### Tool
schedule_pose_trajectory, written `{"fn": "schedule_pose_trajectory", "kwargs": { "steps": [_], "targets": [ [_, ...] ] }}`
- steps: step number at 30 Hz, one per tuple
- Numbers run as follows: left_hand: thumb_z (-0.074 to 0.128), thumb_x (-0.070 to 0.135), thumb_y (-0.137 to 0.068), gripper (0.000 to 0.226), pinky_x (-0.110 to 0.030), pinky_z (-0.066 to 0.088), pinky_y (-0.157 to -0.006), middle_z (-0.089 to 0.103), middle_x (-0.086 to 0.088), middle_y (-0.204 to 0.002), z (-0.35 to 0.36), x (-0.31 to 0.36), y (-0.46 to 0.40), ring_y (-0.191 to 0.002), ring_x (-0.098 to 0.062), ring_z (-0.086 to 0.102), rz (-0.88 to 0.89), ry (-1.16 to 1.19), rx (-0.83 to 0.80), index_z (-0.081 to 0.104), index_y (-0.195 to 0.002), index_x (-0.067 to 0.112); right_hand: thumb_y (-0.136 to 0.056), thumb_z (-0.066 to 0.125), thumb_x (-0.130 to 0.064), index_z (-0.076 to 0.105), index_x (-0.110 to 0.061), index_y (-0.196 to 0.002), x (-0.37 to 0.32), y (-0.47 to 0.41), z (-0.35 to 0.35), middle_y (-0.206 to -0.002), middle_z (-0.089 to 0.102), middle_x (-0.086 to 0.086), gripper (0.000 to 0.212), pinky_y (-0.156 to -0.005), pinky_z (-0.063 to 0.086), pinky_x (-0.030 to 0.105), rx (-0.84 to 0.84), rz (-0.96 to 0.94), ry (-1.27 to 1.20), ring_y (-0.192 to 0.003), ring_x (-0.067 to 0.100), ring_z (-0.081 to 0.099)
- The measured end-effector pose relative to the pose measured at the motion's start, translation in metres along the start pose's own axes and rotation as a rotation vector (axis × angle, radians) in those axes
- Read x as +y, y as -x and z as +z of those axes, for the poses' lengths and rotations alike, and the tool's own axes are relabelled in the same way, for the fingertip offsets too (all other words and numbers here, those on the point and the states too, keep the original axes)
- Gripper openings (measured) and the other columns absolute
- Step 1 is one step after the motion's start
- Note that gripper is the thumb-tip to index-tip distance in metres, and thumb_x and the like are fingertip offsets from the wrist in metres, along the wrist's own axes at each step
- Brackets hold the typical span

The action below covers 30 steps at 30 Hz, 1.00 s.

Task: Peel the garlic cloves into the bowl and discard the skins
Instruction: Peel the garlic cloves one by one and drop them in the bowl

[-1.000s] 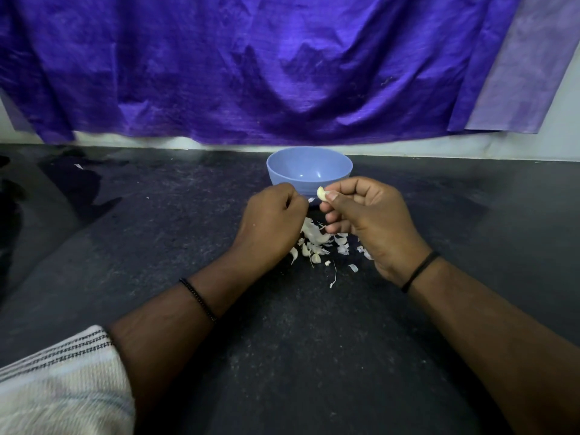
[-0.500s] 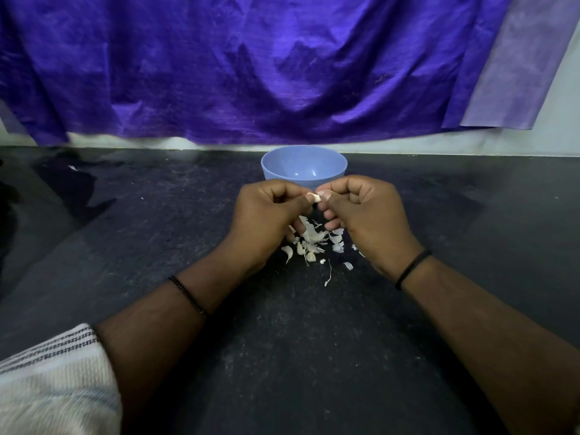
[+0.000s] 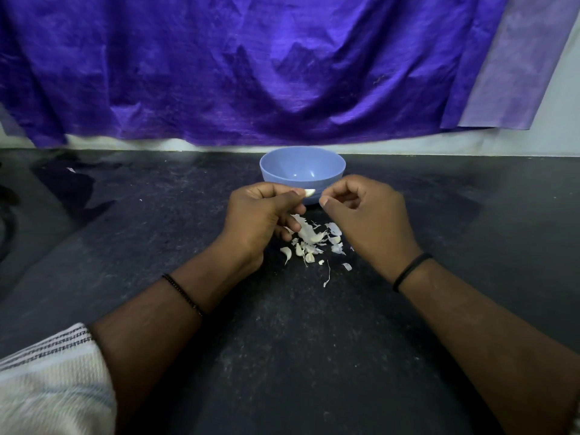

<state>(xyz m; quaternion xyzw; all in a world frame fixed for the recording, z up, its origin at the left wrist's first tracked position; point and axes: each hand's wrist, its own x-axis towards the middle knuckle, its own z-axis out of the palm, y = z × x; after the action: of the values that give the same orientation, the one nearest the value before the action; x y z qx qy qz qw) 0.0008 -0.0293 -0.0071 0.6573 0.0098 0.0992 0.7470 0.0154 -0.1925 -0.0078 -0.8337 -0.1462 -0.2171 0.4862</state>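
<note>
Head view. The left hand pinches a garlic clove at its fingertips, the clove's long axis pointing right toward the right hand. The right hand's fingers are curled, thumb and forefinger nearly meeting; whether they hold a scrap of skin cannot be told. The bowl stands just beyond both hands, nearer the left hand's clove. Loose skins lie on the desk below.
</note>
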Motion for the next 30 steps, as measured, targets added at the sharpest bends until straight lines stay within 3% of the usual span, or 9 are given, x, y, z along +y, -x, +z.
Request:
{"fn": "schedule_pose_trajectory", "kwargs": {
  "steps": [4, 13, 15, 17, 20, 25, 30],
  "targets": [
    [0.073, 0.01, -0.087, 0.008, -0.023, 0.041, -0.039, 0.069, -0.011, -0.069, -0.001, -0.002, 0.001, -0.045, -0.016, 0.056, 0.007, -0.049, -0.026, 0.071, -0.086, 0.002, -0.086, 0.076, -0.015, 0.077, -0.02, -0.099, 0.003, 0.001, 0.003, -0.082, 0.075, -0.01, 0.013, -0.071, 0.052, 0.012, -0.052, -0.055, -0.048, -0.075, -0.004, 0.068],
    [0.069, 0.003, -0.088, 0.007, -0.022, 0.042, -0.04, 0.067, -0.013, -0.07, 0.0, 0.001, 0.002, -0.046, -0.013, 0.056, -0.034, -0.006, -0.084, 0.069, -0.088, -0.004, -0.087, 0.076, -0.014, 0.077, -0.015, -0.086, 0.0, 0.0, -0.001, -0.073, 0.071, -0.012, 0.002, -0.063, 0.046, 0.01, -0.083, -0.114, -0.084, -0.065, -0.004, 0.062],
    [0.068, 0.001, -0.088, 0.005, -0.021, 0.043, -0.04, 0.066, -0.013, -0.069, 0.0, 0.0, 0.003, -0.047, -0.013, 0.056, -0.026, 0.007, -0.085, 0.069, -0.088, -0.003, -0.091, 0.069, -0.014, 0.07, -0.016, -0.086, -0.001, 0.001, -0.001, -0.074, 0.066, -0.009, 0.005, -0.065, 0.049, 0.019, -0.109, -0.205, 0.006, -0.069, 0.003, 0.061],
    [0.067, 0.001, -0.089, 0.005, -0.021, 0.043, -0.041, 0.065, -0.012, -0.068, 0.001, -0.001, 0.003, -0.047, -0.013, 0.056, -0.009, 0.004, -0.082, 0.069, -0.086, -0.002, -0.095, 0.059, -0.014, 0.058, -0.016, -0.089, -0.002, 0.002, 0.003, -0.077, 0.058, -0.004, 0.007, -0.067, 0.049, 0.038, -0.153, -0.322, 0.142, -0.074, 0.016, 0.055],
    [0.065, 0.002, -0.091, 0.009, -0.021, 0.044, -0.041, 0.063, -0.011, -0.067, 0.002, -0.001, 0.005, -0.047, -0.012, 0.055, 0.01, -0.007, -0.086, 0.067, -0.087, -0.006, -0.1, 0.048, -0.016, 0.051, -0.013, -0.094, -0.002, 0.002, 0.005, -0.083, 0.051, 0.002, 0.007, -0.067, 0.046, 0.045, -0.186, -0.413, 0.262, -0.076, 0.022, 0.048],
    [0.064, 0.004, -0.092, 0.012, -0.021, 0.045, -0.041, 0.062, -0.01, -0.065, 0.0, -0.001, 0.007, -0.047, -0.012, 0.055, 0.006, -0.005, -0.113, 0.066, -0.085, -0.005, -0.1, 0.042, -0.021, 0.049, -0.012, -0.091, -0.001, 0.003, 0.007, -0.082, 0.049, 0.0, 0.014, -0.067, 0.044, 0.041, -0.2, -0.425, 0.244, -0.076, 0.02, 0.047],
    [0.061, 0.005, -0.095, 0.014, -0.023, 0.047, -0.042, 0.061, -0.008, -0.065, -0.001, 0.0, 0.009, -0.049, -0.012, 0.054, 0.007, -0.014, -0.158, 0.065, -0.082, 0.0, -0.1, 0.049, -0.011, 0.05, -0.012, -0.083, 0.001, 0.004, 0.011, -0.072, 0.049, -0.004, 0.017, -0.062, 0.038, 0.027, -0.182, -0.363, 0.141, -0.069, 0.011, 0.046]
  ]
}}
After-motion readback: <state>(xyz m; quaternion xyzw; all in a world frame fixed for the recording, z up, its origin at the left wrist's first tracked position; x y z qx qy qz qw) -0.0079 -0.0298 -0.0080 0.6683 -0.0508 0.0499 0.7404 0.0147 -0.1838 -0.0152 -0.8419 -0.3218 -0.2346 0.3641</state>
